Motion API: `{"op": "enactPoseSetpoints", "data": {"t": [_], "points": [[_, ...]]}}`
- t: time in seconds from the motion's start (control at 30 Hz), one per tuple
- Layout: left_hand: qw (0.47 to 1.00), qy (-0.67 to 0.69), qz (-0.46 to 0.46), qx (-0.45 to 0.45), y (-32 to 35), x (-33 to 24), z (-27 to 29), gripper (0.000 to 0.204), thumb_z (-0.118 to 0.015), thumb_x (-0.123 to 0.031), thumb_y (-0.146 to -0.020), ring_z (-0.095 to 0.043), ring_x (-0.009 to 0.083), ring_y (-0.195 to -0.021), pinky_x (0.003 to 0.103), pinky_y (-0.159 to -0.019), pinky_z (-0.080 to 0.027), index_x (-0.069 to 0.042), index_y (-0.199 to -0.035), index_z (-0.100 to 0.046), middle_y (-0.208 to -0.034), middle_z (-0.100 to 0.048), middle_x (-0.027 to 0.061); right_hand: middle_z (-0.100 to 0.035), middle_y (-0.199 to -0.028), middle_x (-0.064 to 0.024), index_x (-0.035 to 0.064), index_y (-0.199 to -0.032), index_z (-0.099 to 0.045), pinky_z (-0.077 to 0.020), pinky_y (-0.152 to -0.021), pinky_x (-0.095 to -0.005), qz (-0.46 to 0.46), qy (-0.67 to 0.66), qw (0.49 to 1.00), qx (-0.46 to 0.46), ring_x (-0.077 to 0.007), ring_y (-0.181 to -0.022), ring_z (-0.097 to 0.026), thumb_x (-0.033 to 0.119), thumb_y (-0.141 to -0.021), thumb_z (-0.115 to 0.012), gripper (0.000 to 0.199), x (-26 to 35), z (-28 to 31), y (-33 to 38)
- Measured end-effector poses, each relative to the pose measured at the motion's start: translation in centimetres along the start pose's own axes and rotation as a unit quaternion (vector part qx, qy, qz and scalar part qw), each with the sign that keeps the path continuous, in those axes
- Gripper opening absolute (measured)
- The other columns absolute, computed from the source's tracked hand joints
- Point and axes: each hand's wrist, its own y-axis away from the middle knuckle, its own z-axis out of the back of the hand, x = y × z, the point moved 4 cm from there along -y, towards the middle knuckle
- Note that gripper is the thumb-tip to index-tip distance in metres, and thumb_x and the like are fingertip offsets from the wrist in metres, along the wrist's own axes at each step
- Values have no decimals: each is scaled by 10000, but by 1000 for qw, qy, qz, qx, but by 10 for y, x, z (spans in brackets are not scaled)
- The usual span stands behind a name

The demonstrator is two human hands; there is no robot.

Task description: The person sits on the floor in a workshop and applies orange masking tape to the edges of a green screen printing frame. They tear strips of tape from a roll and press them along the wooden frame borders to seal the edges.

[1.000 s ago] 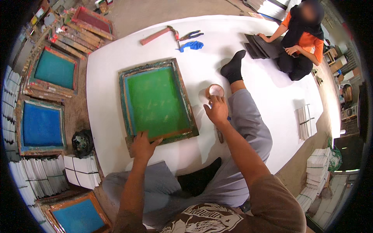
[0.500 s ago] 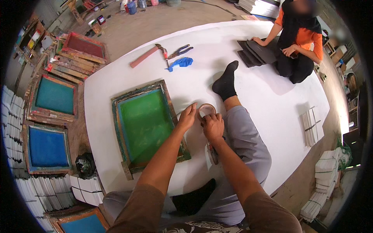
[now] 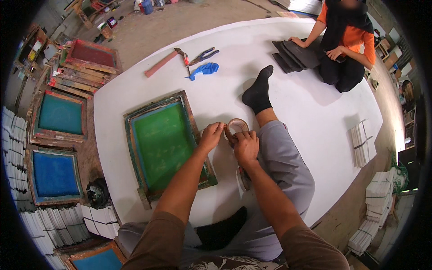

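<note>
A roll of brown tape [image 3: 244, 122] is held up between my hands, to the right of a wooden-framed printing screen with green mesh [image 3: 162, 144]. My right hand [image 3: 246, 146] is closed round the roll's lower edge. At the roll's left edge, the fingers of my left hand [image 3: 212, 136] pinch together, seemingly on the tape's end. Under my right wrist lies a metal tool with a red part [image 3: 244, 178], mostly hidden by the forearm. The screen lies flat on the white tabletop [image 3: 306, 148], with my left forearm crossing above its right edge.
Farther off lie a hammer [image 3: 162, 63], pliers [image 3: 204, 55] and a blue cloth-like piece [image 3: 205, 69]. My black-socked foot [image 3: 258, 92] rests beyond the roll. Another person kneels at the far right, one hand on black sheets [image 3: 297, 56]. A strapped white bundle [image 3: 361, 144] stands near the right edge.
My left fingertips have come against the roll's edge, where a small gap showed before. The right hand keeps its hold. The whole view has shifted slightly.
</note>
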Motion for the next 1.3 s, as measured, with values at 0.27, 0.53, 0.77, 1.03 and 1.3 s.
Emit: {"op": "enactPoseSetpoints", "data": {"t": [0.27,0.53,0.77,1.03,1.3], "points": [[995,45,-21,-82,33,-5,10,358,-659,-343,-998,-673,215,-884,356,-814,-523,-4,-1106,-703,-979,-734,131,-722,-1069,-137,70,-1000,-718,-446,-959,-487,68,-27,997,-25,-337,-1088,-635,154,-852,-654,182,33,32,14],[982,92,-1,-163,135,-7,50,325,-677,-285,-998,-592,158,-742,333,-703,-499,35,-944,-681,-807,-677,99,-694,-1031,-209,12,-1103,-616,-519,-832,-513,80,-96,976,177,-425,-1002,-651,213,-903,-656,286,100,70,66],[960,92,54,-260,225,15,58,308,-702,-261,-986,-567,131,-700,323,-657,-488,26,-875,-681,-786,-672,72,-678,-1028,-214,32,-1209,-558,-523,-845,-513,232,-175,948,133,-422,-974,-650,409,-827,-790,584,136,75,129],[930,152,37,-333,274,18,68,327,-712,-291,-981,-563,112,-769,312,-728,-485,28,-912,-686,-801,-652,48,-699,-953,-191,74,-1189,-573,-543,-811,-509,266,-99,939,197,-417,-902,-682,399,-805,-783,545,136,74,144],[917,151,69,-364,296,6,84,314,-737,-282,-965,-526,88,-741,287,-694,-450,24,-905,-702,-786,-629,11,-701,-917,-208,69,-1173,-588,-541,-804,-501,266,-41,939,214,-411,-906,-686,298,-739,-771,524,127,78,143]]}}
